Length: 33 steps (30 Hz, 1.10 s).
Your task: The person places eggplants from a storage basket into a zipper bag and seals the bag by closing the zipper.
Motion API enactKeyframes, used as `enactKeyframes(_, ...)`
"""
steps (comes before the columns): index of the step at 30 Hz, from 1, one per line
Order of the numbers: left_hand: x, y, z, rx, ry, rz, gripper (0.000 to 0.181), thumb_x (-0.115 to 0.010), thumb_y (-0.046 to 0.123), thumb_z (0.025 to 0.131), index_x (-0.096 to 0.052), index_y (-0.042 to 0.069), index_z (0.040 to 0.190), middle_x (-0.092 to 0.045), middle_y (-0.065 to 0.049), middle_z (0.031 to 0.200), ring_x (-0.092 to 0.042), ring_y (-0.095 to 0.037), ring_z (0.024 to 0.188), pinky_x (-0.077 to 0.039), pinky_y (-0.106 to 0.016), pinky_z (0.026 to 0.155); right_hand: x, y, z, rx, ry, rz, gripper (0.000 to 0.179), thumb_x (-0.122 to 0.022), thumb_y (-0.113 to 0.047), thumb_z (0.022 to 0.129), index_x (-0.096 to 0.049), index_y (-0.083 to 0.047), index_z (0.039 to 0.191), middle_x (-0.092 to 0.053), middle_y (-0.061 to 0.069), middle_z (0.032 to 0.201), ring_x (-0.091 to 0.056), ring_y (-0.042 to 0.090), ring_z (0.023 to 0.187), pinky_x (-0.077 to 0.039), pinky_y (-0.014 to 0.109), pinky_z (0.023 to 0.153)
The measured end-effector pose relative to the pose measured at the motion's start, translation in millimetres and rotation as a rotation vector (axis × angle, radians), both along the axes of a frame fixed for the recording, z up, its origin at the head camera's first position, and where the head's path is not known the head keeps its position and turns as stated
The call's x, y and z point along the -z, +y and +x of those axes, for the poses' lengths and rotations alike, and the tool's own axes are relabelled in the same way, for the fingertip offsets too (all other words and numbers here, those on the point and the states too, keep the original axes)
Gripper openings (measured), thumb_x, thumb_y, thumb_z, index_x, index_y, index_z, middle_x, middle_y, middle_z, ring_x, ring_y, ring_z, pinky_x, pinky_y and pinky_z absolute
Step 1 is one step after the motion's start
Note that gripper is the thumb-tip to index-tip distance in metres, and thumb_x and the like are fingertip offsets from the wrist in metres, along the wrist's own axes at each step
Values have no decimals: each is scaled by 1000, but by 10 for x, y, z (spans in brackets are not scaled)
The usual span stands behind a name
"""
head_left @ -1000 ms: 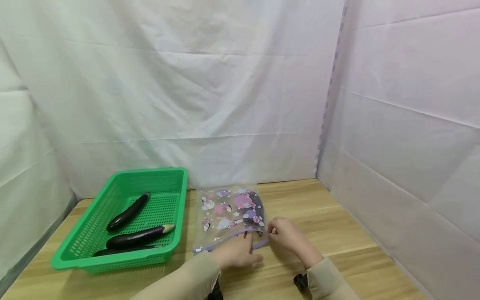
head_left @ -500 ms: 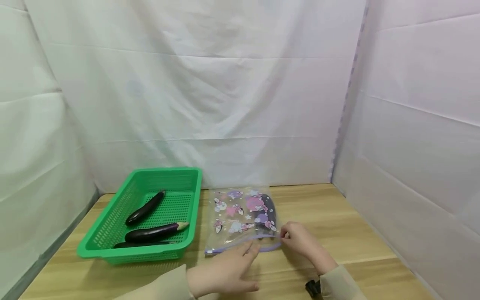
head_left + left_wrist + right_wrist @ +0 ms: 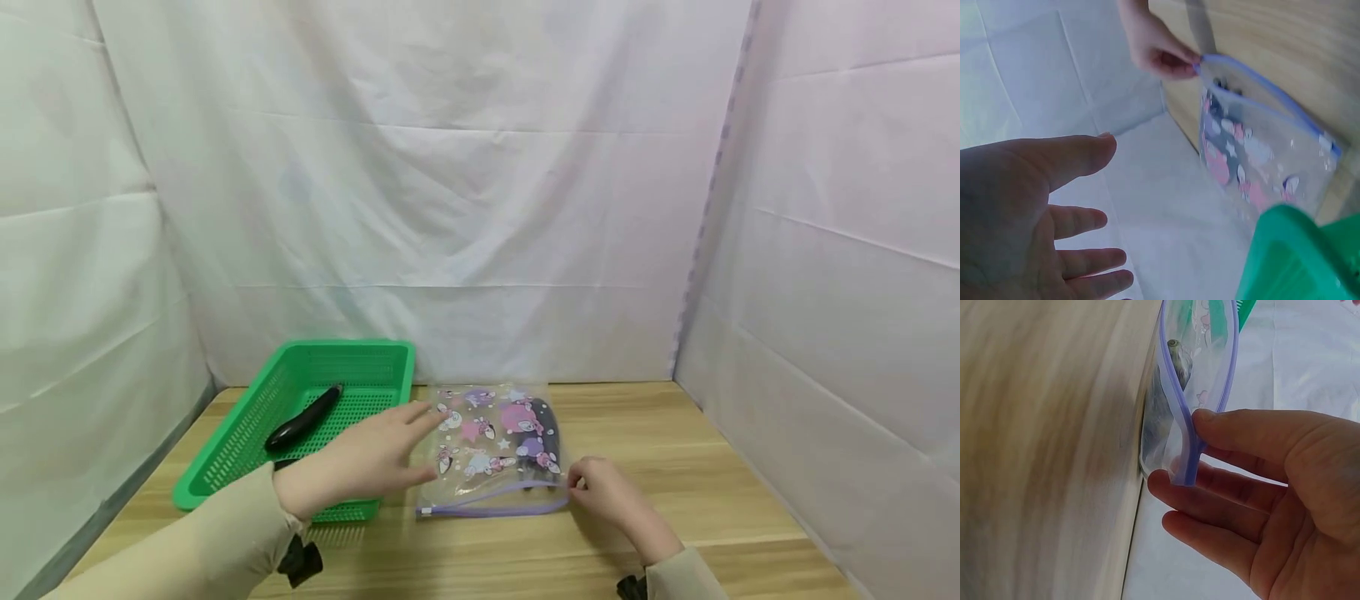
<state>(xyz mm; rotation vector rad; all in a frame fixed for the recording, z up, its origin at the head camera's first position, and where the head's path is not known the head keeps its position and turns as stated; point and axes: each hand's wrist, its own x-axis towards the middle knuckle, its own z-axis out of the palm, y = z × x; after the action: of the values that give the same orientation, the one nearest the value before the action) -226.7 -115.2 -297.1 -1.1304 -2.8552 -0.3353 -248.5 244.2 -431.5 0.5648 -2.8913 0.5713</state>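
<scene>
A clear zip bag point(image 3: 491, 492) with a pink and purple cartoon print lies on the table, its purple-edged mouth parted toward me. Dark eggplants point(image 3: 551, 425) show through its right side; a stem end point(image 3: 1175, 353) is visible in the right wrist view. My right hand point(image 3: 609, 493) pinches the right corner of the bag's zip edge between thumb and fingers. Fingers spread and holding nothing, my left hand point(image 3: 356, 458) hovers over the right side of the green basket point(image 3: 411, 367). One eggplant point(image 3: 303, 421) lies in that basket; another is mostly hidden behind the left hand.
The white zip slider point(image 3: 426, 512) sits at the left end of the bag's mouth. White cloth walls point(image 3: 450, 208) enclose the wooden table point(image 3: 675, 450) at the back and sides.
My left hand has come away from the bag's mouth and moved left and up over the basket. The bag's mouth has widened. My right hand keeps its pinch on the corner.
</scene>
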Motion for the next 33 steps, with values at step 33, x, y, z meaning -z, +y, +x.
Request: enactKeyframes(33, 387, -1429, -1328, -365, -200, 2, 79, -66, 33, 90, -29, -8, 147, -28, -45, 139, -34, -59, 123, -39, -66, 87, 14, 2, -16, 5, -37, 14, 15, -72, -1, 75, -66, -14, 71, -62, -3, 78, -57, 14, 70, -50, 29, 61)
